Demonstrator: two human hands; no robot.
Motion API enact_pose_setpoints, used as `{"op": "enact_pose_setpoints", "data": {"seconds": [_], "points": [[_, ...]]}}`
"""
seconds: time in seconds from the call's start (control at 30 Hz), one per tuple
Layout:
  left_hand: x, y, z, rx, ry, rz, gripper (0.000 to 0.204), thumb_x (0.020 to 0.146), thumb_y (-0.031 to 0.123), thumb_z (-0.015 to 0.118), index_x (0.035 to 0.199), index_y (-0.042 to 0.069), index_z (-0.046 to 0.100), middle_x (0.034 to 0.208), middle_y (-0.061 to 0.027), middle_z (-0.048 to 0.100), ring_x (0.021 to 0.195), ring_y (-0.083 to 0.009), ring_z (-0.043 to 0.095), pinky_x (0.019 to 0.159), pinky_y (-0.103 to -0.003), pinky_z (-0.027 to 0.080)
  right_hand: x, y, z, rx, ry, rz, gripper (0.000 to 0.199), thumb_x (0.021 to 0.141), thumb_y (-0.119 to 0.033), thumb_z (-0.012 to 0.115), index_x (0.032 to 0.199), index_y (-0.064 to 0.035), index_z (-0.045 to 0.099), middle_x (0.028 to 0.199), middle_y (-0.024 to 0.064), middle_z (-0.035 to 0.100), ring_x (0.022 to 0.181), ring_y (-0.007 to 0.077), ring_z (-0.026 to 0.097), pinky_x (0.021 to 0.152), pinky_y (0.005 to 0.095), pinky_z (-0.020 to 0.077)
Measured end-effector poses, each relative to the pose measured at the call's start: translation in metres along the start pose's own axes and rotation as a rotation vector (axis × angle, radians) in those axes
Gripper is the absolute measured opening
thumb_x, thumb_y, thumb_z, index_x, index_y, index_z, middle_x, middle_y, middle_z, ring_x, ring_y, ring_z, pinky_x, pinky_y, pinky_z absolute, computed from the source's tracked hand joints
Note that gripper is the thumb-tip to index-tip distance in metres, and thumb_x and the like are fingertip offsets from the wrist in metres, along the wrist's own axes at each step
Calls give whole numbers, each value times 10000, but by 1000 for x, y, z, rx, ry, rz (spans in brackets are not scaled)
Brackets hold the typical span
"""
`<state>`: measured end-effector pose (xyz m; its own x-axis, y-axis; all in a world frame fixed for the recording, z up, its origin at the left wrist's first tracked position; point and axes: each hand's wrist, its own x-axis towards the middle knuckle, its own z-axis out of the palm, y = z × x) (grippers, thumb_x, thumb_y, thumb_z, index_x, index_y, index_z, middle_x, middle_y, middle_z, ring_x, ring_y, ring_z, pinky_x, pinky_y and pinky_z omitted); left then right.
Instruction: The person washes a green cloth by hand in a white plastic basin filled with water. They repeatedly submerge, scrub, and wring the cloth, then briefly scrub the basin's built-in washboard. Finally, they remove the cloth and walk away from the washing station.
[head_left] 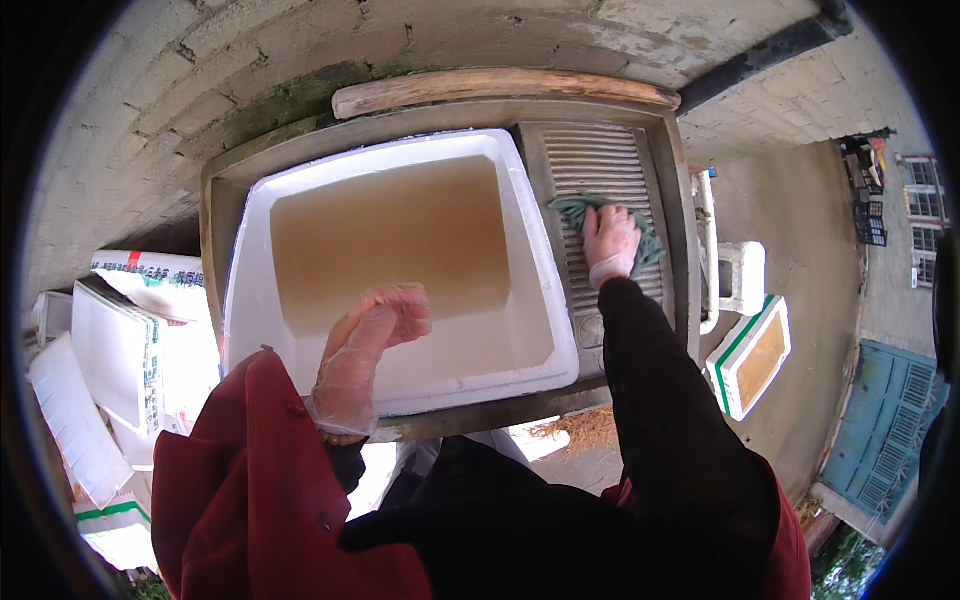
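Note:
My right hand (613,238), in a clear thin glove, grips a dark green cloth (650,250) and presses it on the ridged washboard (597,160) at the right of a stone sink (683,200). The cloth is bunched up, and part of it sticks out to the left of the hand. A large white foam box (450,385) sits in the sink basin with murky brown water (390,235) in it. Above the near part of this box is my left hand (385,320), also gloved in clear plastic. Its fingers are curled together, and nothing shows in them.
White foam boxes (115,350) are piled left of the sink. Behind it, a wooden log (500,88) lies along the brick wall (250,60). To the right are a white pipe (708,260), another foam box (755,355) on the ground and a blue metal gate (885,430).

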<state>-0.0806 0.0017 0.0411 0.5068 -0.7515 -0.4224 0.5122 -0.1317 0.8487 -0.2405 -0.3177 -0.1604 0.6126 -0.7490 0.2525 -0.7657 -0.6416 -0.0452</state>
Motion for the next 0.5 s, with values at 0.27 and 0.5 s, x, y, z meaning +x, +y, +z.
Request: {"op": "enact_pose_setpoints", "data": {"seconds": [0.27, 0.5], "points": [[-11, 5, -5, 3, -2, 5, 308, 940, 233, 412, 1096, 1, 541, 995, -92, 574, 931, -166, 554, 880, -324, 433, 66, 56, 10, 840, -153, 404, 494, 909, -405, 489, 1180, 8, 498, 1140, 146, 562, 1040, 259, 525, 883, 331, 401], [-7, 22, -14, -2, -68, 75, 317, 931, 258, 432, 1114, 26, 548, 997, -64, 575, 911, -146, 549, 852, -288, 426, 81, -51, -205, 1662, -241, 270, 422, 916, -302, 522, 1198, 11, 505, 1104, 55, 570, 963, 122, 530, 895, 238, 389]]}}
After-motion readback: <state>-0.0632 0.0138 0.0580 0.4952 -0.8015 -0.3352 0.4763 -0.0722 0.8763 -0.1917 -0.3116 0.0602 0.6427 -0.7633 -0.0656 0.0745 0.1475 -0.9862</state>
